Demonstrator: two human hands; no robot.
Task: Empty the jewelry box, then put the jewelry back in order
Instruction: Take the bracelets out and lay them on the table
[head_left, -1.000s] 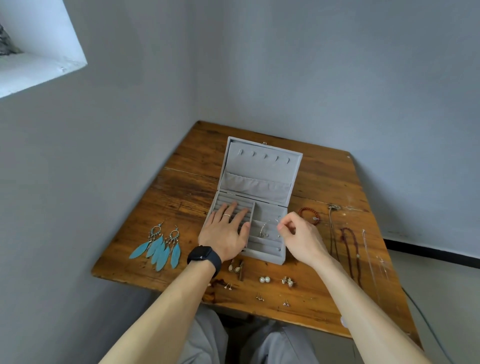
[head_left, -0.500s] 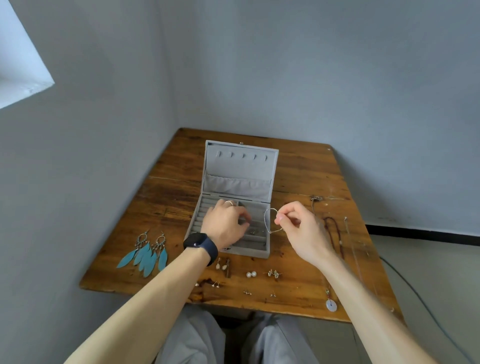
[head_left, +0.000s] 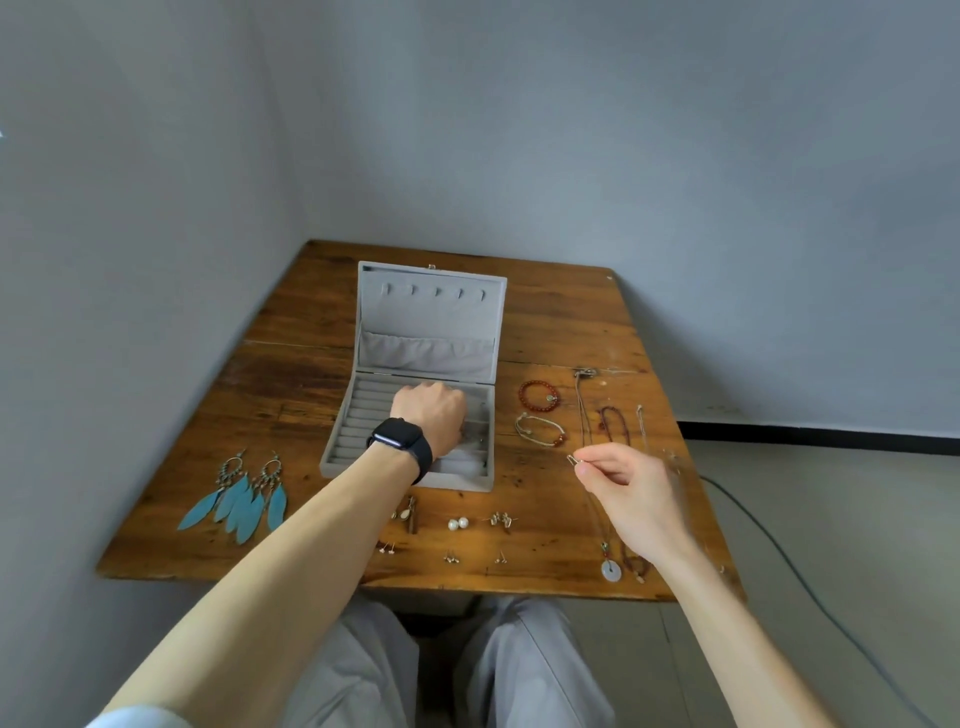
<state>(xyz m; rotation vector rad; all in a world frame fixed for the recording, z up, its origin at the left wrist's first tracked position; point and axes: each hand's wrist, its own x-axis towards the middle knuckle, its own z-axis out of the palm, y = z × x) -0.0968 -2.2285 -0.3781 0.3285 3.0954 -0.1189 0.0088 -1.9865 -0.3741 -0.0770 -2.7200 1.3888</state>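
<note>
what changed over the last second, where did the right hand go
The right hand lifted a thin metal piece out of the jewelry box and carried it right; it now pinches it over the table beside the necklaces. The left hand went from lying flat on the ring rolls to curling its fingers into the box's right compartments. Box, feather earrings and pearl studs stayed put.

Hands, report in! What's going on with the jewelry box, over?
Left hand curled inside open jewelry box, grip unseen. Right hand pinches small clasp beside box. Necklaces lie under it.
</note>
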